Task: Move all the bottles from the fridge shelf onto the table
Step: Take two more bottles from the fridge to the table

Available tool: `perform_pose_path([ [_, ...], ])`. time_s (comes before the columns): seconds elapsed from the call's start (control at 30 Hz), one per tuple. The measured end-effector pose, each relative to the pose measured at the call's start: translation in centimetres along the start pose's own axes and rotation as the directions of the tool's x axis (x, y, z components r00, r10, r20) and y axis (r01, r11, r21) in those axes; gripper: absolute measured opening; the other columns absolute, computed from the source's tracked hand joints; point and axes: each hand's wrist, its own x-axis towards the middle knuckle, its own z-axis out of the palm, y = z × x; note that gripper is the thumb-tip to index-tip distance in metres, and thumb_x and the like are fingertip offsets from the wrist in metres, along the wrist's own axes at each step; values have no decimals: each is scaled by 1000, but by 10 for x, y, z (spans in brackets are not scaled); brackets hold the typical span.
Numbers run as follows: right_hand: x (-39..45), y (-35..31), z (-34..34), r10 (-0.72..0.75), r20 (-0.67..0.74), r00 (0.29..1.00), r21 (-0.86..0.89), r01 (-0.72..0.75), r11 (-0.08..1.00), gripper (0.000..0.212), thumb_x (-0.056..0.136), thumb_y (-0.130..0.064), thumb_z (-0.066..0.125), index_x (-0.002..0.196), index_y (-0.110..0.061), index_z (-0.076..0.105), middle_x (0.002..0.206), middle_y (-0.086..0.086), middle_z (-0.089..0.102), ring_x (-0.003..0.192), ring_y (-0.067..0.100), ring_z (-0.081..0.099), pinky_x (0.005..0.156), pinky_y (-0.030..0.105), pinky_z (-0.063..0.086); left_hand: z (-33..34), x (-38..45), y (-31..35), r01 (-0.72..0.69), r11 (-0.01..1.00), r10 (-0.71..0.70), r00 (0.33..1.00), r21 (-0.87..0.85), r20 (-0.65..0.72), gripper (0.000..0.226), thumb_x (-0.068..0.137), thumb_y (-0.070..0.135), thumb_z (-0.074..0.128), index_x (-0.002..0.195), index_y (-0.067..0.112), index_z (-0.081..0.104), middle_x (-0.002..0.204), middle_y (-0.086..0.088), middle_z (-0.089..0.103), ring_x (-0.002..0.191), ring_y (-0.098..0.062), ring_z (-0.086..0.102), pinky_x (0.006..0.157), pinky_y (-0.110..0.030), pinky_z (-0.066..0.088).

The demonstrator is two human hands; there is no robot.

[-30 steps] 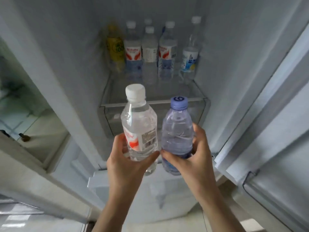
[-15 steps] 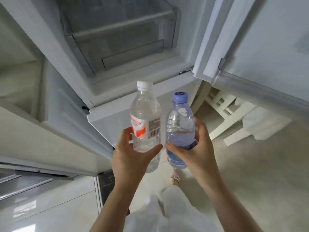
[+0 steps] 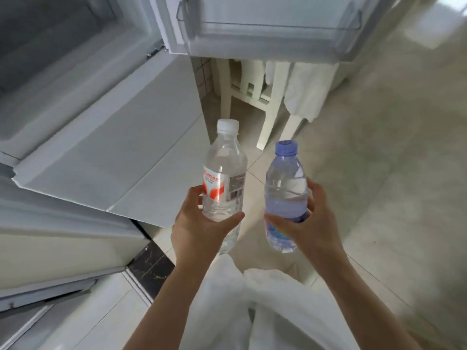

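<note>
Left hand: the left hand (image 3: 199,231) is gripping the white-capped bottle (image 3: 223,183) low on its body, thumb crossing the near side and fingers curling round the far side.
White-capped bottle: it is standing nearly upright in the air, clear, with a red and white label and a barcode facing the camera; nothing is carrying it but the hand.
Right hand: the right hand (image 3: 313,223) is wrapping the blue-capped bottle (image 3: 285,195) around its lower half, thumb lying across the front and fingers showing at the right side.
Blue-capped bottle: it is tilting slightly, its cap leaning toward the other bottle's side, bluish plastic with a coloured label near the base; it is sitting just beside the white-capped bottle with a gap between them.
Fridge: the open fridge (image 3: 75,84) is filling the upper left, and its door (image 3: 273,29) with a clear shelf rail is hanging across the top.
Floor: pale tiles (image 3: 394,160) are lying under both bottles.
Chair: a cream chair (image 3: 265,97) with white cloth draped on it is standing beyond the bottles, below the door.
Clothing: white fabric (image 3: 252,311) is showing between the forearms at the bottom edge.
</note>
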Motion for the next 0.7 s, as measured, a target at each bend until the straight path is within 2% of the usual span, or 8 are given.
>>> perform_pose_path([
  [0.1,-13,19,-40,63,-76,995,46,-59,997,91,48,-46,83,127,-25,44,116,-4,65,101,17,66,85,37,58,34,-12,21,-57,997,53,995,49,81,84,55,62,81,125,31,46,121,6,65,103,-20,66,88,-42,55],
  [0.17,-19,35,-74,96,-123,988,68,-88,994,91,48,-48,83,127,-26,45,116,-5,65,101,17,67,87,42,58,65,-23,41,-87,994,78,988,68,133,85,55,64,80,126,30,47,121,6,65,104,-20,65,89,-40,54],
  [0.23,-24,50,-107,128,-165,978,86,-115,990,88,51,-43,87,128,-26,45,116,-4,66,102,18,67,87,45,57,95,-38,61,-100,992,86,981,71,176,84,56,62,80,126,29,47,121,6,65,102,-19,65,86,-33,50],
  [0.4,-28,88,-192,198,-267,943,110,-174,978,85,57,-32,90,129,-25,45,119,-3,64,105,19,65,89,41,57,175,-77,111,-131,990,111,954,53,278,91,45,73,66,123,30,49,117,8,66,87,-8,59,79,-28,50],
  [0.57,-22,124,-269,241,-347,907,119,-212,970,86,52,-35,91,125,-27,47,111,-10,66,99,13,66,81,27,58,243,-108,153,-199,978,161,914,67,373,88,48,71,69,122,27,50,115,6,67,88,-13,63,82,-35,55],
  [0.7,-8,141,-310,303,-367,880,173,-255,951,89,51,-44,86,127,-27,44,113,-9,63,102,15,64,84,27,57,281,-115,183,-248,965,187,883,88,431,90,47,71,68,123,26,51,118,5,67,90,-14,65,83,-36,55],
])
